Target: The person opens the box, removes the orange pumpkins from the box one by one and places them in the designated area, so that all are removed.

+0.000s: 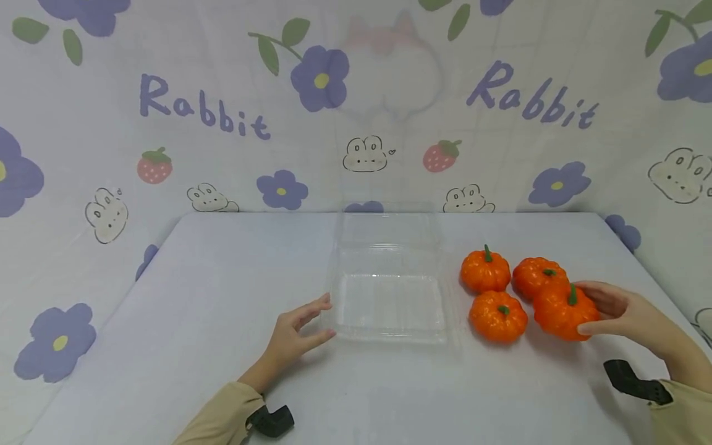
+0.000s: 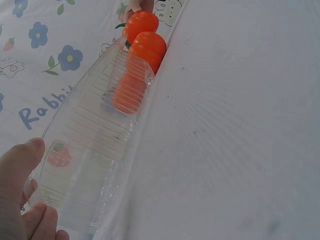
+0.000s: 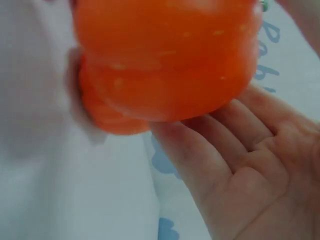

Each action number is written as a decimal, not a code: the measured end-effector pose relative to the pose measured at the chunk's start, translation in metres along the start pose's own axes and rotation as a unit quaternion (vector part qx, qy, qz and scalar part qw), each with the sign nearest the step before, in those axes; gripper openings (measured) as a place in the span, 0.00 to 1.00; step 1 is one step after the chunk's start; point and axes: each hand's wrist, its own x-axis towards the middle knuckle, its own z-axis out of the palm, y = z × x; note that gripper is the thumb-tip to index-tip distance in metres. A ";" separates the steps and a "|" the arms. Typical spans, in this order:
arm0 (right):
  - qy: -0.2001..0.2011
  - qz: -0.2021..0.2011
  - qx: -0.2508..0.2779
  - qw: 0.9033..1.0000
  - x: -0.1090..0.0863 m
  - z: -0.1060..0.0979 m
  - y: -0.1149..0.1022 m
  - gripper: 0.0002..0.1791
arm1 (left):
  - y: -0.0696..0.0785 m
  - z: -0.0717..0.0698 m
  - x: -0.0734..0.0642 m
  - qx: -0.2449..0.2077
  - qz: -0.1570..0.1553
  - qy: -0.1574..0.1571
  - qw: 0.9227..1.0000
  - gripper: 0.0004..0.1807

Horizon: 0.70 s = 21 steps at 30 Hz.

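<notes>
My right hand [image 1: 625,312] grips a small orange pumpkin [image 1: 559,315] with a green stem, thumb on the near side and fingers behind. The right wrist view shows the underside of this pumpkin [image 3: 170,75], which looks raised off the table. Three similar pumpkins sit close by: one at the back left [image 1: 484,272], one behind the held one [image 1: 535,275] and one in front [image 1: 497,316]. At the left side of a clear plastic clamshell box [image 1: 389,309], my left hand [image 1: 295,334] has its thumb and fingers spread apart, at or touching the box's edge.
The clear box stands with its lid [image 1: 389,228] raised at the back. A white-covered table [image 1: 222,272] lies beneath everything. Behind it hangs a cloth [image 1: 222,154] printed with flowers, rabbits and strawberries.
</notes>
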 end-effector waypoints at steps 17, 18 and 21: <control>-0.053 0.038 -0.091 0.994 0.007 -0.001 0.000 0.34 | 0.001 -0.001 0.002 0.003 -0.008 -0.004 1.000 0.21; -0.057 0.038 -0.086 0.994 0.006 0.000 0.000 0.33 | 0.001 -0.001 0.001 0.002 -0.009 -0.004 1.000 0.21; -0.063 0.037 -0.077 0.994 0.004 0.004 0.003 0.30 | 0.002 -0.001 0.000 0.000 -0.011 -0.007 1.000 0.21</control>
